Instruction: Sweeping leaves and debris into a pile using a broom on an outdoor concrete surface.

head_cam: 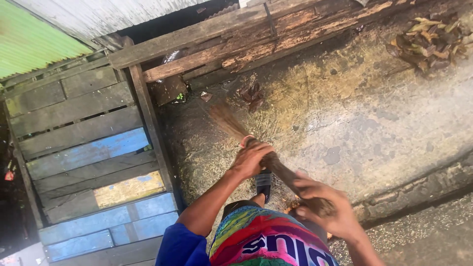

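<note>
Closest to my lens, a bright multicoloured shirt (266,241) fills the lower edge, blue sleeve beside it. My right hand (322,207) wraps shut around the butt of a stick broom (256,148); my left hand (252,158) closes on it further down, near a red band. Blurred bristles touch the damp concrete ground (364,113), close to weathered plank fencing (88,148). Dead leaves (431,42) lie piled well apart, at the far right, beside rotting timber beams (256,34)

Both hands, the left hand (252,158) ahead and the right hand (322,204) nearer, are gripping a stick broom (231,123) whose bristles are brushing the damp concrete ground (354,113) beside a wooden pallet fence (88,157).
</note>
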